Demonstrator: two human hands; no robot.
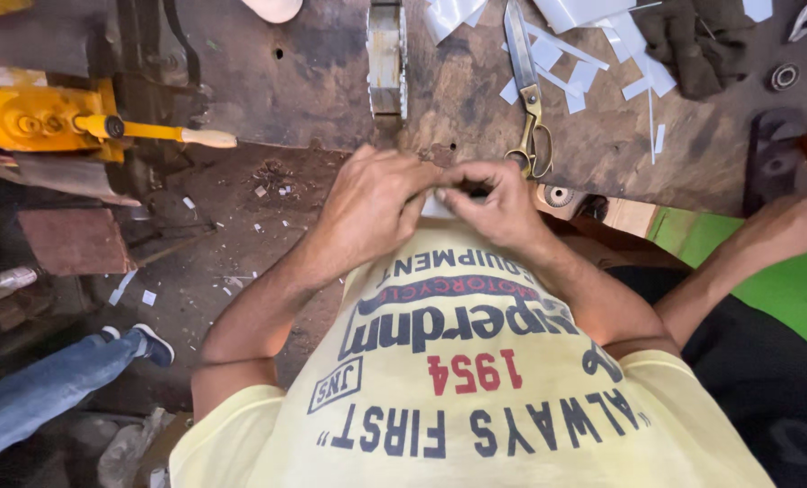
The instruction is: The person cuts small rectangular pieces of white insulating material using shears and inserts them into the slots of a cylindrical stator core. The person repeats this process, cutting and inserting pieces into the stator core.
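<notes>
My left hand and my right hand meet close to my chest, at the near edge of a worn dark workbench. Together the fingertips pinch a small thin piece, dark with a bit of white showing beside it; the fingers hide most of it. Brass-handled scissors lie on the bench just beyond my right hand. My yellow printed shirt fills the lower part of the view.
White paper scraps, a dark cloth and a bearing lie on the bench. A yellow vice with a wooden handle stands at left. Another person's arm reaches in at right; a jeans leg and shoe at lower left.
</notes>
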